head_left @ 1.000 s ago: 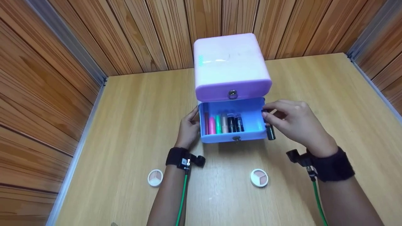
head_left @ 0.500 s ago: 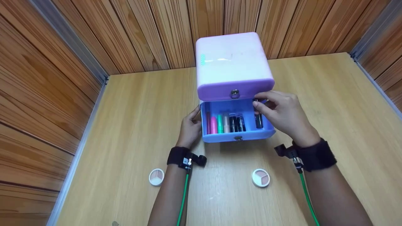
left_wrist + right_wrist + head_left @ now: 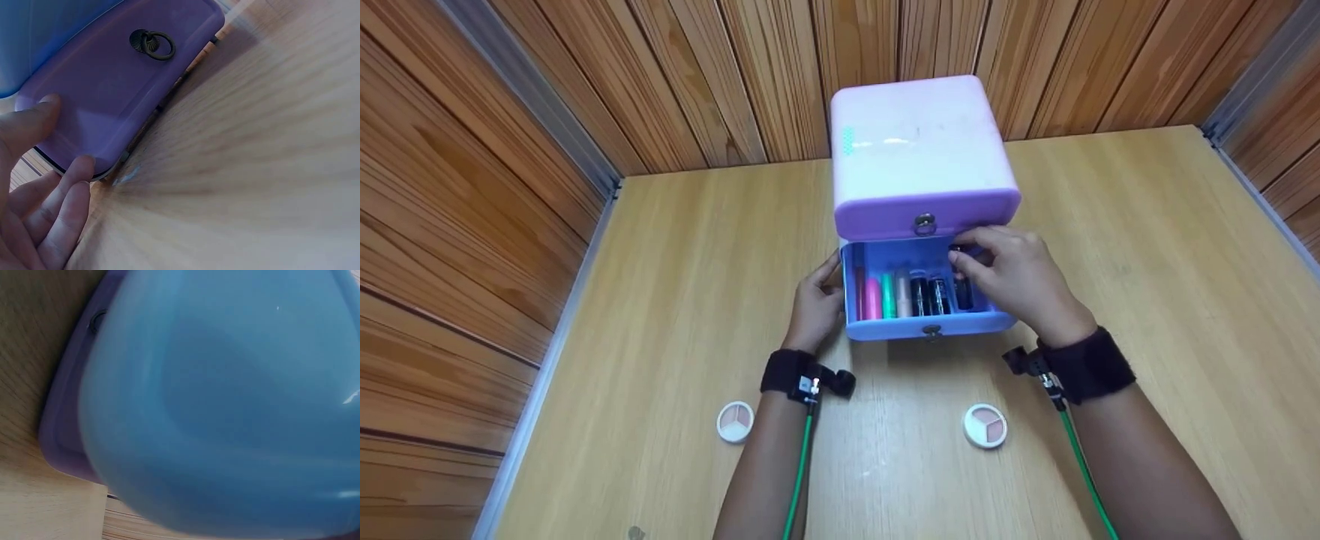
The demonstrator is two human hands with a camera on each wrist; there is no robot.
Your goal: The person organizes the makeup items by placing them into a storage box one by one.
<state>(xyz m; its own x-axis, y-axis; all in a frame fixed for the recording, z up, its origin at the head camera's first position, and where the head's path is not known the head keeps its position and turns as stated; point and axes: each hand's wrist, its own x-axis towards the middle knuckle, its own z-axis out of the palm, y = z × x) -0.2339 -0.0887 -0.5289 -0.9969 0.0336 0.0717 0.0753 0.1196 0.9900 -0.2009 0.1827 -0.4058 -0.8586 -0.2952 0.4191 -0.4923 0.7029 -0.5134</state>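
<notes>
A pink and purple drawer box [image 3: 926,139] stands on the table with its blue drawer [image 3: 934,327] pulled out. My right hand [image 3: 1020,281] is over the drawer's right side, pinching a black cosmetic tube [image 3: 964,294] upright between thumb and fingertips. To its left, several tubes stand in a row: a pink tube [image 3: 872,298], a green tube [image 3: 889,296] and black ones [image 3: 919,296] among them. My left hand [image 3: 814,307] holds the box's lower left corner, thumb on the purple lower drawer front [image 3: 107,95]. In the right wrist view the blue drawer [image 3: 236,394] hides my right hand.
Two round compacts [image 3: 735,422] with three-part pans lie on the table in front, the second compact [image 3: 985,426] nearer the right forearm. A ring pull [image 3: 925,224] hangs on the top drawer. Wood-plank walls [image 3: 720,82] enclose the table.
My right hand has carried the black tube from outside the drawer's right side leftward into the drawer, beside the row of tubes. My left hand has stayed at the box's corner.
</notes>
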